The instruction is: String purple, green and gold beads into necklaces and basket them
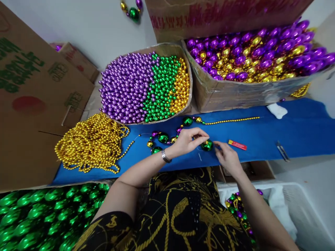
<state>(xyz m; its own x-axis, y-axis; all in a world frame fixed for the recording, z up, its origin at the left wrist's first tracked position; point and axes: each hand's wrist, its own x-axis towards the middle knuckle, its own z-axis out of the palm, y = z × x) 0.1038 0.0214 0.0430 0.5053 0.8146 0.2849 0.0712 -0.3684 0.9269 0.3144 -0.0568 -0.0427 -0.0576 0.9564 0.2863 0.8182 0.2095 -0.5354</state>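
My left hand, with a wristwatch, has thumb and forefinger closed in a pinch above the blue cloth; what lies between the tips is too small to make out. Just below those fingertips is a large shiny green bead. My right hand is to the right of this bead, fingers bent and slightly apart, with nothing visible in them. A thin thread loops under my left hand, near a small white sliver. Behind the left hand winds a strand of green, purple and gold beads, partly hidden by the wrist.
A gold bead chain extends right along the blue cloth. Gold strands are heaped left. Behind stand a box of small beads and a box of larger ones. A red-yellow packet and metal snips lie right.
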